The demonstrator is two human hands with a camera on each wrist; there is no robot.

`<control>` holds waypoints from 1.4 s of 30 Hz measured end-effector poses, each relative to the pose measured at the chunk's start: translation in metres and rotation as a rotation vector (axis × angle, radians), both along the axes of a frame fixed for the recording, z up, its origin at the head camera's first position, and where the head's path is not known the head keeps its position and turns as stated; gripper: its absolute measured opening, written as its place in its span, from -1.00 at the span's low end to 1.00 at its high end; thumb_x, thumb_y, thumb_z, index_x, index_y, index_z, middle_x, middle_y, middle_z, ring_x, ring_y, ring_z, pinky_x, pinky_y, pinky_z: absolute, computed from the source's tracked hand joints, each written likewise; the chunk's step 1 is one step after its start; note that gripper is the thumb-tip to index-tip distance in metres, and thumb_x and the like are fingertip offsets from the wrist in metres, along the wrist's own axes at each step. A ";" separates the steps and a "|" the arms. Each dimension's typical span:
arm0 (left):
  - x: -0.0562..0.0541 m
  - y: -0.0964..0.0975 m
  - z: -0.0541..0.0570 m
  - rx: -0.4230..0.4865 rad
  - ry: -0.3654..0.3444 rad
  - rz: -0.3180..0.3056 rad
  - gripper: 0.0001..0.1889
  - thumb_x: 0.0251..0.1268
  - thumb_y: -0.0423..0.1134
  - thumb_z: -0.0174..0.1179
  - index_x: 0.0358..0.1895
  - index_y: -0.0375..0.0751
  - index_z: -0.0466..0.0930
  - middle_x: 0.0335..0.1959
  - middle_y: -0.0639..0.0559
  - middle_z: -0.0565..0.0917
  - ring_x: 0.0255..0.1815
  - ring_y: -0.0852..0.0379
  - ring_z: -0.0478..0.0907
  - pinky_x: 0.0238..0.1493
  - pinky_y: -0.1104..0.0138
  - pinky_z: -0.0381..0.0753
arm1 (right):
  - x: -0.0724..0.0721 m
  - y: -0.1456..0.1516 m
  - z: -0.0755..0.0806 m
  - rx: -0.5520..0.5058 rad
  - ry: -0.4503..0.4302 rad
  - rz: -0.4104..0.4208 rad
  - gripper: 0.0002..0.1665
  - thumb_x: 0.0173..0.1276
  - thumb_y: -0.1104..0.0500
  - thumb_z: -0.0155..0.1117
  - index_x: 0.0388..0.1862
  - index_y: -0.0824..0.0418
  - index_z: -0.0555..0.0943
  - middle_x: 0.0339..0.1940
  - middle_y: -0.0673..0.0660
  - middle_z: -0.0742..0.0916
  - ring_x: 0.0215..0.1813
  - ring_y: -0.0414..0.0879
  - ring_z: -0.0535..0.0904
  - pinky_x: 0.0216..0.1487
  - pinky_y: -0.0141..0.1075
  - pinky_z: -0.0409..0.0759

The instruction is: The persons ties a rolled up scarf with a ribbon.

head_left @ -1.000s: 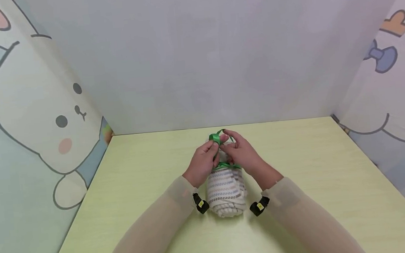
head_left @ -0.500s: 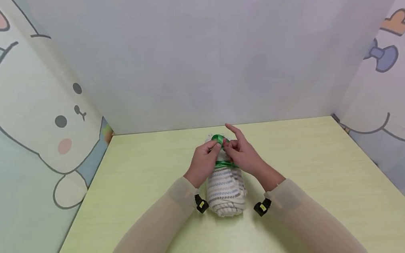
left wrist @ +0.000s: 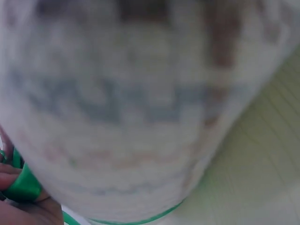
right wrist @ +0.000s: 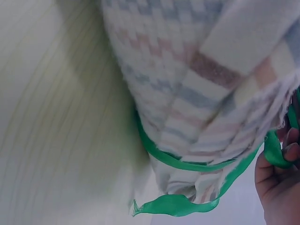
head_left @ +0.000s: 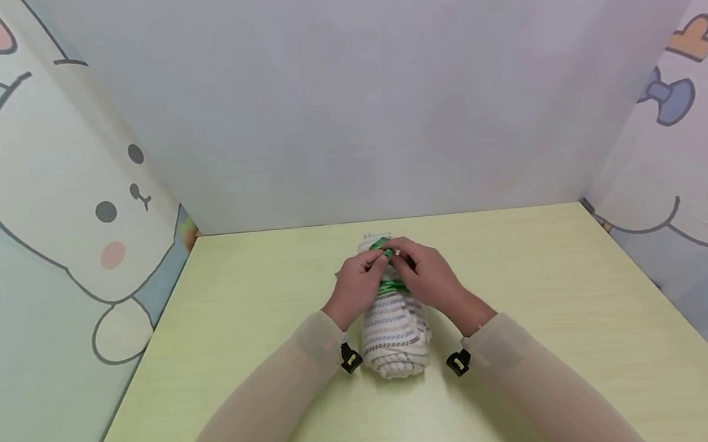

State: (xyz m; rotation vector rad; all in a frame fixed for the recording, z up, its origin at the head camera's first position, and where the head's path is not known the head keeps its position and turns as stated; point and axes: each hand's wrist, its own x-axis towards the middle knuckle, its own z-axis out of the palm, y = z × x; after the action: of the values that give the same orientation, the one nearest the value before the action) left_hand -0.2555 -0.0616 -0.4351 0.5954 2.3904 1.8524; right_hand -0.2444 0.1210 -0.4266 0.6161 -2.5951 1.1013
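A rolled white towel with grey-blue and pinkish stripes lies lengthwise on the table. Green ribbon runs around its upper half. My left hand pinches ribbon between thumb and finger over the towel's far part. Right beside it, my right hand pinches ribbon too, the fingertips of both hands nearly meeting. In the left wrist view a green ribbon loop bends over the fingers. The right wrist view shows a loose ribbon tail with a frayed end hanging past the towel. Fingers partly hide the knot area.
The pale yellow wooden table extends to both sides of the towel. A plain grey-white wall stands behind it, with cartoon-printed panels at the sides. A small black wrist camera sits at each sleeve cuff.
The right index finger, stretched out half a second ago, has bent down to the ribbon. The raised green loop is now lower and smaller between the fingertips. The towel stays in place.
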 end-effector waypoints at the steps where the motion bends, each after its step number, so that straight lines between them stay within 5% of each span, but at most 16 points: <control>1: 0.001 0.000 0.000 -0.001 -0.004 0.007 -0.67 0.67 -0.05 0.03 0.03 -0.15 0.73 -0.35 0.05 0.60 -0.24 0.11 0.51 -0.19 0.28 0.50 | 0.000 0.000 0.000 0.001 0.005 -0.016 -0.72 0.66 0.17 0.09 0.24 -0.01 0.58 -0.55 -0.03 0.49 -0.58 -0.12 0.35 -0.50 -0.22 0.38; 6: 0.006 0.001 0.000 0.008 0.001 0.052 -0.66 0.66 -0.05 0.04 0.23 -0.05 0.70 0.10 0.11 0.70 0.11 0.13 0.58 0.10 0.17 0.57 | 0.002 -0.003 0.002 -0.008 0.001 -0.085 -0.88 0.65 0.17 0.09 0.05 0.13 0.53 -0.45 0.01 0.56 -0.52 -0.10 0.41 -0.48 -0.19 0.43; 11: 0.010 0.003 -0.001 0.033 0.056 0.076 -0.63 0.68 -0.07 0.02 0.34 -0.07 0.62 0.26 0.07 0.63 0.37 0.11 0.48 0.31 0.12 0.50 | 0.002 -0.005 0.000 0.011 -0.043 -0.111 -0.86 0.67 0.12 0.07 -0.05 0.15 0.53 -0.40 0.02 0.59 -0.47 -0.09 0.44 -0.40 -0.17 0.46; 18: 0.013 0.003 0.001 0.149 0.108 0.056 -0.61 0.69 -0.11 -0.01 0.38 -0.14 0.57 0.35 0.03 0.57 0.43 0.11 0.41 0.30 0.14 0.52 | 0.001 -0.003 -0.004 -0.014 -0.084 -0.042 -0.77 0.57 0.01 0.26 -0.04 0.15 0.60 -0.46 0.03 0.54 -0.48 -0.07 0.42 -0.43 -0.16 0.44; 26: 0.013 0.002 0.003 0.188 0.140 0.037 -0.59 0.69 -0.09 -0.01 0.39 -0.17 0.56 0.33 0.05 0.59 0.44 0.14 0.42 0.32 0.22 0.50 | -0.002 -0.002 -0.003 -0.081 -0.114 0.041 -0.88 0.48 0.14 0.34 -0.18 0.19 0.65 -0.04 0.10 0.63 -0.12 -0.02 0.53 -0.12 -0.12 0.54; 33: 0.011 0.001 0.005 0.203 0.158 0.037 -0.57 0.71 -0.07 -0.05 0.39 -0.20 0.55 0.36 0.06 0.58 0.49 0.16 0.34 0.37 0.23 0.45 | -0.002 0.000 -0.003 -0.310 -0.254 0.063 -0.85 0.54 0.13 0.30 -0.08 0.18 0.56 -0.33 0.10 0.69 -0.31 0.00 0.55 -0.26 -0.23 0.54; 42: 0.012 0.002 0.010 0.199 0.220 0.061 -0.59 0.72 -0.10 -0.07 0.39 -0.14 0.56 0.37 0.06 0.56 0.53 0.15 0.28 0.43 0.15 0.38 | -0.001 -0.002 -0.001 -0.385 -0.209 -0.003 -0.81 0.61 0.15 0.20 0.07 0.21 0.59 -0.28 0.15 0.65 -0.31 0.01 0.48 -0.32 -0.30 0.45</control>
State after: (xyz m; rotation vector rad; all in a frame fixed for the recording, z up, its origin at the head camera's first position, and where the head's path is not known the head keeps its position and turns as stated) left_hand -0.2434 -0.0600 -0.4254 0.7893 2.3925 2.1746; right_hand -0.2458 0.1189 -0.4279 0.4262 -2.4380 1.6870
